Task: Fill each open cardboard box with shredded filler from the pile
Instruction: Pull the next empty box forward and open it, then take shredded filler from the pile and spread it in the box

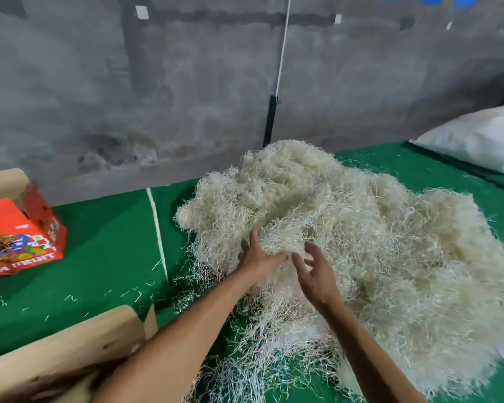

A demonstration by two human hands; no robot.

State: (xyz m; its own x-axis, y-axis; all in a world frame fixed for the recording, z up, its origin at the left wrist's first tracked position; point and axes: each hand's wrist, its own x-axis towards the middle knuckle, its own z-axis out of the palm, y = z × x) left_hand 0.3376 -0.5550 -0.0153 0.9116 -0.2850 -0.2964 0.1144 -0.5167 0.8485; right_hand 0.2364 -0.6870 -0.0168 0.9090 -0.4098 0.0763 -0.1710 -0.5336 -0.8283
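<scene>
green cloth (105, 242) (strand-littered), grey wall (128, 97) — stained

We see even, diffuse light, moderately bright, with no hard glare. The pale filler pile (346, 228) is the brightest area and its far crest loses some strand detail. Soft shadows sit under the forearms and inside the near-left cardboard box (70, 353). Wide-angle bowing shows at the edges: the box rim curves and the green table (108, 242) edge bends. The far wall (186, 97) looks soft and smeared. We read slight blur on the right hand's fingers (312, 251).
</scene>
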